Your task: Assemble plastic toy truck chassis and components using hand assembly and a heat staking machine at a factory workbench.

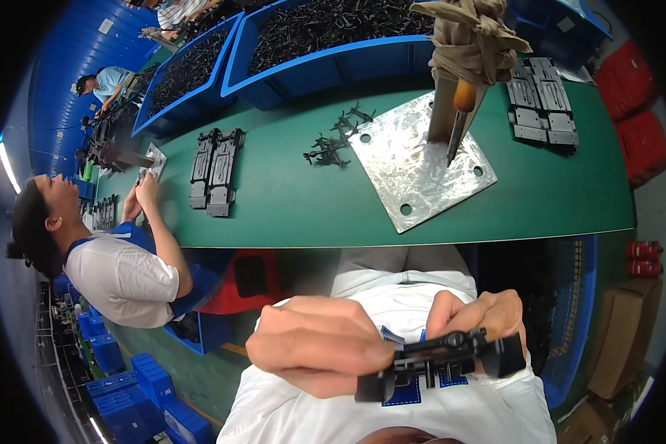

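Note:
Close to my chest, my left hand (314, 344) and my right hand (485, 318) grip a black plastic part (440, 359) between them, one at each end. It has blocky ends and small rods and pegs along its middle. Fingers of both hands are closed around it; the left hand hides some of that end. Beyond the table edge lies a shiny metal plate (403, 174) with holes at its corners. An upright post (444, 111) wrapped in tan cloth (470, 48) stands on it. A tool with an orange-brown handle (465, 96) leans there, its thin shaft pointing down.
Loose small black parts (333, 148) lie on the green table (281, 200), left of the plate. Pairs of long black chassis-like pieces (214, 174) (544, 103) rest on both sides. Blue bins (340, 63) full of black parts line the back. A co-worker (118, 274) works at my left.

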`<state>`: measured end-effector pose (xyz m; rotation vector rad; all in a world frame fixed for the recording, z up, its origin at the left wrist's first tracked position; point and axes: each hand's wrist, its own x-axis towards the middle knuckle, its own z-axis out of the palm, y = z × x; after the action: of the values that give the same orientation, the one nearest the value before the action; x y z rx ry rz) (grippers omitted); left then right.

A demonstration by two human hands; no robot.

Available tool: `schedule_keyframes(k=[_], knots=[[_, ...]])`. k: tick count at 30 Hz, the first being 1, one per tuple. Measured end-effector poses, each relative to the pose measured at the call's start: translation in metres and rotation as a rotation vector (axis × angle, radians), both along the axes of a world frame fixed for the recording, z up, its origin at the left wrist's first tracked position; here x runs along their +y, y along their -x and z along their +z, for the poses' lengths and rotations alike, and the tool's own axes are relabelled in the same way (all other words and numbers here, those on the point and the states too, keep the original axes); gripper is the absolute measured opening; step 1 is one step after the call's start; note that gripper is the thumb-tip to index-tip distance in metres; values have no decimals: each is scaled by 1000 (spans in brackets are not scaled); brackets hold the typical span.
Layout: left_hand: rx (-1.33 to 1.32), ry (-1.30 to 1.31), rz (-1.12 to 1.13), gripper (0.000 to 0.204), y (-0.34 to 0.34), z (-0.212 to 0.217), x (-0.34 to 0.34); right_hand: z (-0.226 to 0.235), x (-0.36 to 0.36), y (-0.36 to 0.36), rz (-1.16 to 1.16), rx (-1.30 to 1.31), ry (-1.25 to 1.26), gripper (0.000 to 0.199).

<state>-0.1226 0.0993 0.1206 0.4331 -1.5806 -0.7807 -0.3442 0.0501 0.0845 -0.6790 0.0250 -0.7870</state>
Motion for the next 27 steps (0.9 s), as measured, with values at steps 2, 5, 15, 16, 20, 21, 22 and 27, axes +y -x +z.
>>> schedule_keyframes(k=[2, 5, 15, 16, 20, 21, 22, 27], knots=[[126, 66, 119, 26, 13, -2, 5, -1, 0, 0, 16, -61, 78, 18], [129, 95, 151, 23, 16, -4, 6, -9, 0, -1, 47, -117, 122, 21], [165, 132, 167, 23, 14, -9, 4, -12, 1, -2, 79, -136, 81, 24], [166, 130, 168, 23, 14, -10, 4, -13, 1, -2, 74, -148, 76, 24], [169, 126, 148, 22, 13, -12, 2, -14, 4, -2, 54, -153, 55, 23], [159, 122, 145, 22, 13, -11, 2, -14, 4, -2, 48, -143, 53, 23], [160, 121, 144, 22, 13, -12, 2, -14, 4, -1, 41, -132, 51, 23], [177, 111, 162, 22, 14, -14, 1, -15, 3, -2, 40, -116, 28, 23]])
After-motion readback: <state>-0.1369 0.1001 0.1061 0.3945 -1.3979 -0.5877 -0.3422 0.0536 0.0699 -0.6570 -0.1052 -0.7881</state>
